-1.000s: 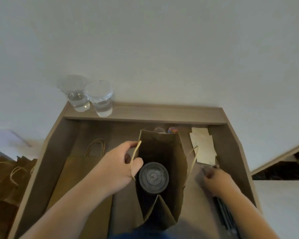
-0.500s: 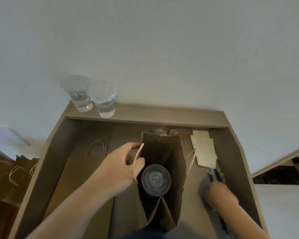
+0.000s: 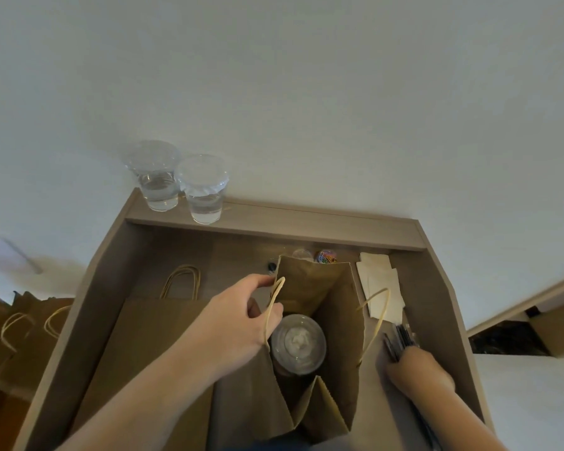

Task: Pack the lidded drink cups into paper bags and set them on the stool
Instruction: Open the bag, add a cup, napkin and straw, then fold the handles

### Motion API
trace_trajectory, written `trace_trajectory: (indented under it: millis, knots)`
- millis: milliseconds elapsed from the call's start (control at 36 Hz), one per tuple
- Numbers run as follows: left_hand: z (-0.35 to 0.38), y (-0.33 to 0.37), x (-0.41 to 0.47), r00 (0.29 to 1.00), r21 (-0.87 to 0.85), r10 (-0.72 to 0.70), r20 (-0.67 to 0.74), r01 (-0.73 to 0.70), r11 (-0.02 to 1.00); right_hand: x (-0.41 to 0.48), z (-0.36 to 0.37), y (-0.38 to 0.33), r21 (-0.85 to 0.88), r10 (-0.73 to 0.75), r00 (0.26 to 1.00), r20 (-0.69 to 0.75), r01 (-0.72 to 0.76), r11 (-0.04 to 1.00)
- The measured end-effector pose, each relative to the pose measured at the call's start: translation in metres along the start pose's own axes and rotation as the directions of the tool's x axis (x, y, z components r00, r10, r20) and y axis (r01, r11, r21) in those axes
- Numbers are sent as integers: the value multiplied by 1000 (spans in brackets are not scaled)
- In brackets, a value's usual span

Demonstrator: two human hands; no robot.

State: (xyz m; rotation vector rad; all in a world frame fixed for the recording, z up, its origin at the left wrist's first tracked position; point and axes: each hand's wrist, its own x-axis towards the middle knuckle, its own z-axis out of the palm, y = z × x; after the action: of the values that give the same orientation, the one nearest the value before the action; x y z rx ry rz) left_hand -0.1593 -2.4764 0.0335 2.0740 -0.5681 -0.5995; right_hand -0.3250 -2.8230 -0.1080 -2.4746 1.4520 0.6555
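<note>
Now, cup (image 3: 298, 345): clear-lidded, upright in bag (image 3: 336, 320)
Mouth: wide; your left fingers (image 3: 261, 283) pinch rim
Right side: right hand (image 3: 417, 369) fingers hidden, cannot tell

The open bag (image 3: 316, 288) is seen in plain kraft brown. The cup (image 3: 298, 345) inside is shown clear, with a whitish lid centre. Cream is seen on the napkins (image 3: 380, 284), mixed bright colours on the clips (image 3: 327, 257), black on the thin sticks (image 3: 401, 340), and grey-brown on the desk (image 3: 306, 222).

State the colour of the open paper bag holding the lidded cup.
The paper bag is plain brown, seen best in the head view.
</note>
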Motion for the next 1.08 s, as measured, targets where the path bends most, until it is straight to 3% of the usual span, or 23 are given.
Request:
trace_trajectory:
  millis: [222,306,389,444,472,500,528,556,611,667,694,722,778,917,972,1083]
  knots:
    - [-1,-8,4,1000,-40,6,7,-6,999,-18,-7,7,47,42,998,-51,-40,998]
    - [-3,-11,5,1000,-39,3,11,-3,999,-58,-47,6,91,-93,991,-92,101,991]
    - [-6,-14,7,1000,-13,-10,23,11,1000,-122,-121,-10,186,-188,927,-325,257,948]
    - [-9,-15,10,999,-3,-13,29,13,1000,-164,-179,-28,351,-160,827,-539,393,850]
    - [-10,-15,11,1000,-4,-12,28,12,1000,-184,-205,-43,520,-90,801,-592,464,717]
    - [-10,-15,11,1000,-5,-10,27,10,1000,-195,-222,-52,676,-94,814,-573,535,507]
    - [-10,-13,12,1000,-5,-9,28,9,1000,-205,-231,-61,757,-191,842,-504,538,372]
    - [-10,-12,12,999,-5,-8,31,8,1000,-217,-236,-67,771,-264,838,-477,544,332]
    - [-9,-10,11,999,-11,-15,43,16,1000,-241,-232,-77,652,-401,756,-517,651,388]
    - [-9,-10,10,998,-13,-22,51,23,1000,-245,-222,-96,382,-471,587,-659,800,462]
    - [-10,-9,9,998,-9,-22,51,22,1000,-241,-213,-99,224,-573,533,-622,823,522]
    - [-10,-9,8,999,-5,-22,49,22,1000,-236,-204,-99,101,-673,534,-512,816,570]
    - [-11,-8,7,999,-10,-17,39,18,1000,-220,-196,-110,3,-724,599,-343,771,637]
    - [-9,-9,4,999,13,-10,30,10,1000,-186,-180,-115,-62,-734,631,-251,746,663]
    - [-10,-11,4,1000,28,-10,15,9,1000,-184,-183,-109,-19,-743,614,-269,767,641]
    - [-9,-11,3,1000,40,18,-10,-18,999,-186,-197,-93,149,-715,547,-435,827,542]
